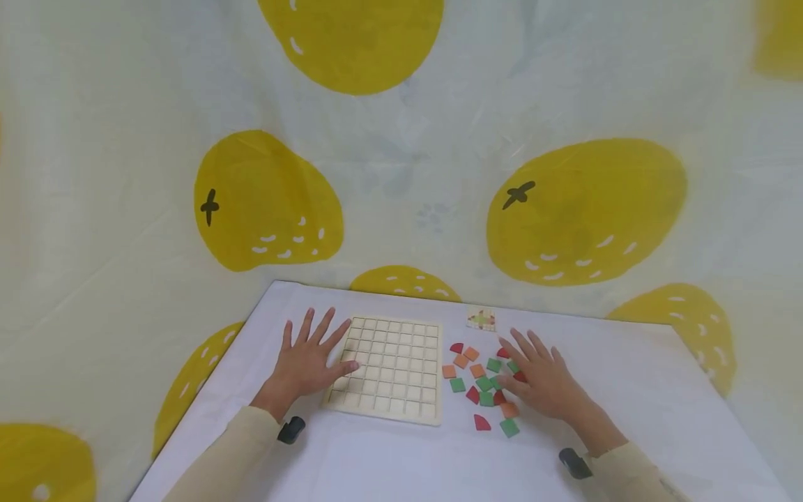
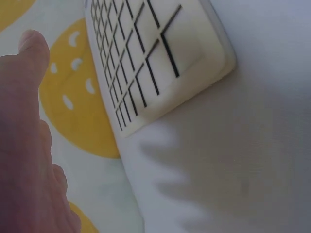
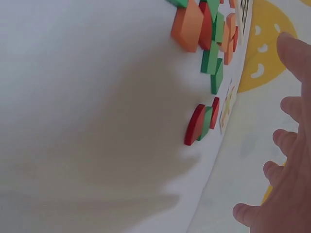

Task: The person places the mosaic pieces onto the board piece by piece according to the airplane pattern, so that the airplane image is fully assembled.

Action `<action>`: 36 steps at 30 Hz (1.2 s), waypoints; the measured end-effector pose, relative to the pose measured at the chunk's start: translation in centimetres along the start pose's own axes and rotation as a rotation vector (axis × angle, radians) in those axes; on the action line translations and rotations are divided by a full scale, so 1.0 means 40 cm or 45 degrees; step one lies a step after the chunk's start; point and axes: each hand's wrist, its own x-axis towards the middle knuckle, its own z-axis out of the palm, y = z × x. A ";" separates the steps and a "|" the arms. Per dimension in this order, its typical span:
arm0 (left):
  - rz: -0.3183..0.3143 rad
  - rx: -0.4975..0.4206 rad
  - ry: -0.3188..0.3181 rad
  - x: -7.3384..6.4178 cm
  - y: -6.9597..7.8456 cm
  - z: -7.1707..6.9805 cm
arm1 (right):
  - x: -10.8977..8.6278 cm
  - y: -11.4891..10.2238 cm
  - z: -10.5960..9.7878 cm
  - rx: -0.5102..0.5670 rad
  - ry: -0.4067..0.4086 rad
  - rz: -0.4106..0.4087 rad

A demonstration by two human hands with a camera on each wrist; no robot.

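Note:
A pale square board [image 1: 389, 369] with a grid of cells lies on the white table. My left hand [image 1: 306, 366] is spread with straight fingers over the board's left edge, its thumb reaching over the grid. In the left wrist view, the board's corner [image 2: 194, 73] shows beside that hand, which casts a shadow. To the board's right lie several loose tiles: green squares [image 1: 457, 385], orange squares [image 1: 449, 371] and red quarter-rounds [image 1: 482, 422]. My right hand [image 1: 546, 380], fingers also spread, hovers by the right side of these tiles and overlaps some of them. Neither hand holds anything.
A small pattern card [image 1: 481, 318] lies behind the tiles, near the back edge of the table [image 1: 627, 390]. Beyond the table hangs a pale cloth [image 1: 414, 209] printed with large yellow fruit. Each wrist carries a small black device [image 1: 291, 430].

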 end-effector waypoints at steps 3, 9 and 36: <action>0.004 0.009 -0.011 -0.002 -0.008 0.014 | -0.004 0.008 0.009 0.008 -0.006 -0.001; 0.036 -0.008 -0.020 0.000 -0.024 0.037 | -0.002 0.027 0.024 0.016 -0.012 0.012; 0.120 -0.087 -0.183 0.026 -0.104 0.092 | 0.051 0.091 0.044 0.204 -0.151 0.132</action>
